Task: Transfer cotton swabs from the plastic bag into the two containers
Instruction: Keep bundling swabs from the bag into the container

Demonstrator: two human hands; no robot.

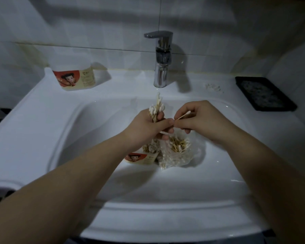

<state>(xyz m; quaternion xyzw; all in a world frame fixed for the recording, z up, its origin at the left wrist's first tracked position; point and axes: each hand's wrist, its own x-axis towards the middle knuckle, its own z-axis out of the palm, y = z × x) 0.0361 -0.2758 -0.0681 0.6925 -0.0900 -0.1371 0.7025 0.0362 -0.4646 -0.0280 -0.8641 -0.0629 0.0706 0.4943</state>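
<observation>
1. Far left, on the rim of the white ceramic sink (pixel 42 120): a clear plastic tub with a red-and-cream cartoon label (pixel 74 79). It stands upright, well apart from both hands. I cannot tell what is in it.
2. My left hand (pixel 146 125): fingers curled tight round a bundle of wooden-stemmed cotton swabs (pixel 156 110). The stems are roughly upright and the white tips fan toward the tap.
3. Under that hand, down in the basin: a second labelled plastic tub (pixel 141 156) with swabs already standing in it. The left hand is the nearer one. The bundle's long axis points roughly at the tub's mouth, so I judge the drop is straight down.
4. Just beside that tub, on its right: a crumpled clear plastic bag (pixel 176 152), mouth up, with many swabs left inside.
5. My right hand (pixel 199 120), above the bag: thumb and forefinger pinch a single cotton swab (pixel 182 115). It is tilted up to the right, its low end near my left thumb. The other fingers are curled.
6. Far right, on the rim: a black rectangular tray (pixel 264 93).
</observation>
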